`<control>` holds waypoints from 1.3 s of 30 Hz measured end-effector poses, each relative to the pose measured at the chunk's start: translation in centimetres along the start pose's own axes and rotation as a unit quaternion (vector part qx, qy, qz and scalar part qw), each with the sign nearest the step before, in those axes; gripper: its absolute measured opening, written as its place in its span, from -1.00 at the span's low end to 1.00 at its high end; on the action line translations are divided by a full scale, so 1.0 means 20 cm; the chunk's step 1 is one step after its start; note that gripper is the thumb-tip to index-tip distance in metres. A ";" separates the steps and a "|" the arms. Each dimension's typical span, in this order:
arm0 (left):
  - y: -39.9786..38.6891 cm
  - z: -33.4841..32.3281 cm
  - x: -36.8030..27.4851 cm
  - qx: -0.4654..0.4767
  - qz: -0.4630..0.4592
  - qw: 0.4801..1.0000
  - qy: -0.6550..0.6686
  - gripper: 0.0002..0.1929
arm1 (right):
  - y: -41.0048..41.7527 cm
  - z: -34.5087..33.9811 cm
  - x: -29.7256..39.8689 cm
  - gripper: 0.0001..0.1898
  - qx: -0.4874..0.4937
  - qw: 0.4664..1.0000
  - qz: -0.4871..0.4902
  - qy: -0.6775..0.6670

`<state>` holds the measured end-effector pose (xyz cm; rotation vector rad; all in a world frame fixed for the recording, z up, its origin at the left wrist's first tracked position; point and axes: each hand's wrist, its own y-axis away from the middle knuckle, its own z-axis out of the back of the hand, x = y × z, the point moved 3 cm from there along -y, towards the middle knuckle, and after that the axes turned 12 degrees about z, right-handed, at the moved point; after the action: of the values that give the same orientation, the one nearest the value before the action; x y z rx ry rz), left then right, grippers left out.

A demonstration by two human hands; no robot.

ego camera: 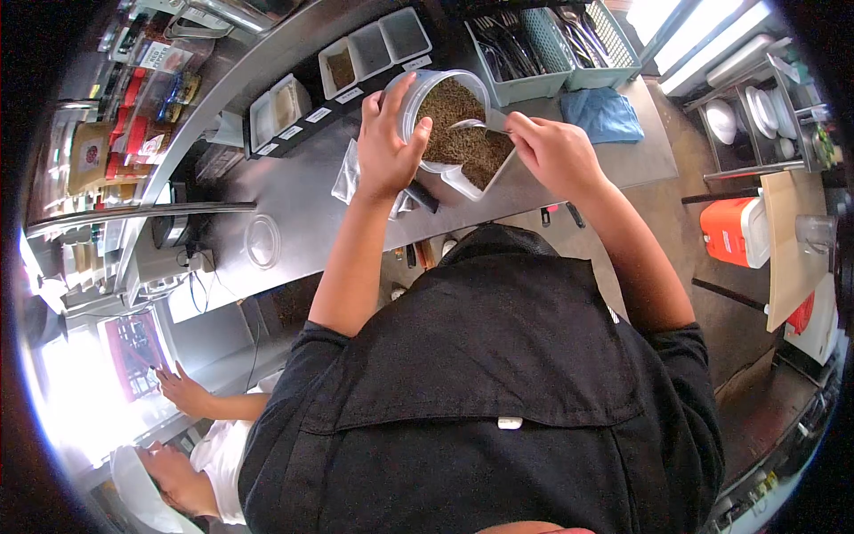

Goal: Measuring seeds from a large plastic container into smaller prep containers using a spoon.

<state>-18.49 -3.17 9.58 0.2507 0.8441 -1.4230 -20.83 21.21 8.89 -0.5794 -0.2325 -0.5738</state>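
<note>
My left hand [393, 143] grips the side of a round clear plastic tub [408, 100], which is tilted and holds a brown-green dried herb or ground spice [457, 110]. With my right hand [550, 150] I hold a metal spoon [470, 124], its bowl at the tub's opening. Below the tub's rim stands a white rectangular container [475, 193], and the same dry material lies in it. Beneath my left wrist are a crumpled clear plastic bag [347, 177] and a black handle [422, 196]; what the handle belongs to is hidden.
Labelled spice bins [339, 70] line the back of the steel counter [307, 180]. Cutlery baskets [527, 87] and a folded blue cloth [600, 117] sit at the right. A round clear lid [263, 241] lies at the left. Another person [213, 460] is at lower left.
</note>
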 end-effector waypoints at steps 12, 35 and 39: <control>0.00 0.00 -0.01 0.003 -0.004 1.000 0.022 -0.42 | 0.03 -0.02 0.00 -0.85 0.056 0.994 0.079 0.053; 0.01 0.01 -0.01 0.002 -0.017 1.000 0.014 -0.43 | 0.10 -0.03 -0.06 -0.89 0.042 0.999 -0.017 -0.010; 0.00 0.00 0.07 -0.012 -0.016 0.999 0.047 -0.42 | 0.11 0.06 -0.06 -0.91 0.012 0.999 -0.044 -0.027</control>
<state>-18.53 -4.17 8.70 0.2890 0.9449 -1.4400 -20.51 23.97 8.42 -0.5636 -0.3171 -0.6399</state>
